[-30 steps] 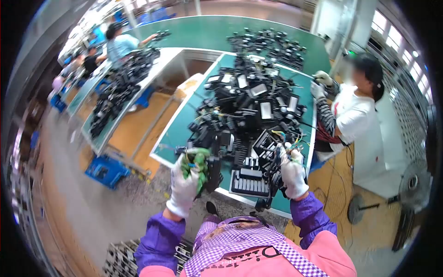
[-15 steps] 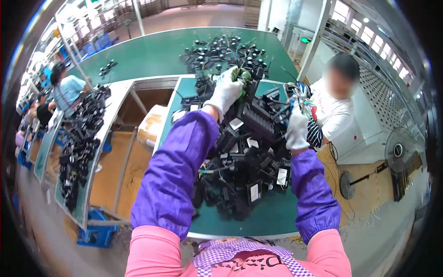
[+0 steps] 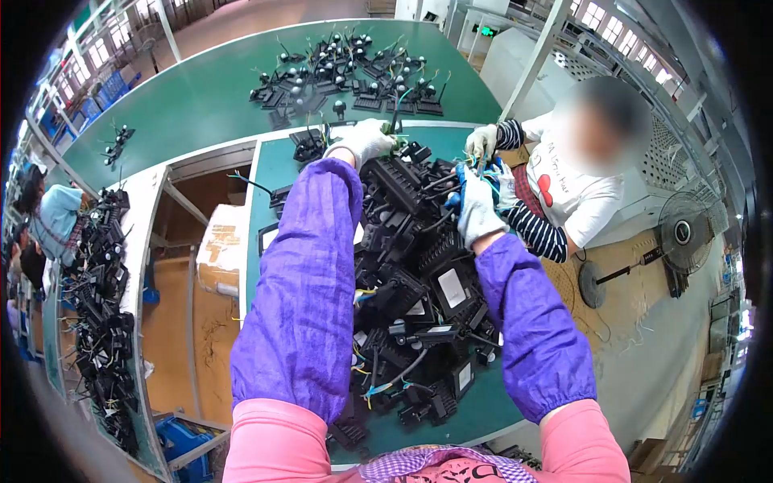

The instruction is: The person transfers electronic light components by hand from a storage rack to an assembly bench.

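My left hand [image 3: 364, 145], in a white glove with green fingertips, is closed at the far end of a heap of black ribbed floodlights [image 3: 394, 183]. What lies under its fingers is mostly hidden; a thin green wire [image 3: 395, 111] rises beside them. On the heap's right side my right hand [image 3: 481, 208], gloved white with blue fingers, closes on a bundle of cables [image 3: 481, 165]. A co-worker's gloved hand [image 3: 482, 142] grips the same bundle from above, and their other hand [image 3: 506, 187] is just right of mine.
More floodlights with small round sensors [image 3: 338, 72] lie on the far green table [image 3: 201, 97]. A taped carton [image 3: 223, 249] stands left of my bench. Floodlights also fill a side bench [image 3: 101, 314]. A fan [image 3: 683, 232] stands right, behind the co-worker [image 3: 576, 177].
My left hand has come down and left onto the far part of the heap. My right hand has shifted left, and the co-worker's hands now show at the cables. The view has tilted.
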A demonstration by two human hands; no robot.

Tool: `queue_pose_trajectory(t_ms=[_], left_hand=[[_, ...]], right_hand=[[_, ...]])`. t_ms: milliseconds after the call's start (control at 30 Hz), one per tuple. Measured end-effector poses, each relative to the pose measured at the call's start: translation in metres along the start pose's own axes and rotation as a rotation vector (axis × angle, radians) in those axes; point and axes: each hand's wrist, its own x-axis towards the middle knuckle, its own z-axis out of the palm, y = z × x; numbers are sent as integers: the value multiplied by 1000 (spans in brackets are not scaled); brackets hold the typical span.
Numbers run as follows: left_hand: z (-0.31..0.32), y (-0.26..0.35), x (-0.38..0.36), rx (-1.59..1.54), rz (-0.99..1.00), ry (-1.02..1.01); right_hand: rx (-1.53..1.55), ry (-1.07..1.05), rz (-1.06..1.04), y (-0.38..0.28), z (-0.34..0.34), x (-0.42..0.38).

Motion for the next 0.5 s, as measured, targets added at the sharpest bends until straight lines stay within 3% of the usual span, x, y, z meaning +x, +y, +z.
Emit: queue_pose_trajectory(t_ms=[33, 67, 100, 167, 233, 267, 300, 367, 400, 433, 500], left_hand=[[4, -2, -8, 3, -2, -8], [4, 1, -9, 102, -132, -173], [15, -16, -3, 60, -92, -190], [60, -67, 36, -222, -99, -234], [44, -43, 21, -78, -125, -227], [34, -32, 10, -1, -140, -219], [29, -27, 2, 5, -110, -183], [22, -21, -9, 20, -45, -111], [15, -26, -8, -190, 30, -283], [10, -22, -15, -154, 37, -269], [0, -11, -32, -83, 46, -238]], right_hand=[[-213, -69, 109, -3, -7, -3], [-314, -113, -53, 7, -13, 5], [-416, -155, -217, 17, -20, 11], [-845, -98, 128, -3, -22, -3], [-898, -312, 100, 6, -41, 19], [-897, -405, 203, -24, -28, -13], [-896, -491, 175, -30, -29, -18], [-938, -601, -154, -21, -44, -5], [-1266, -657, -153, -40, -42, -10], [-1195, -714, -26, -52, -39, -25], [-1321, -618, -77, -61, -48, -39]])
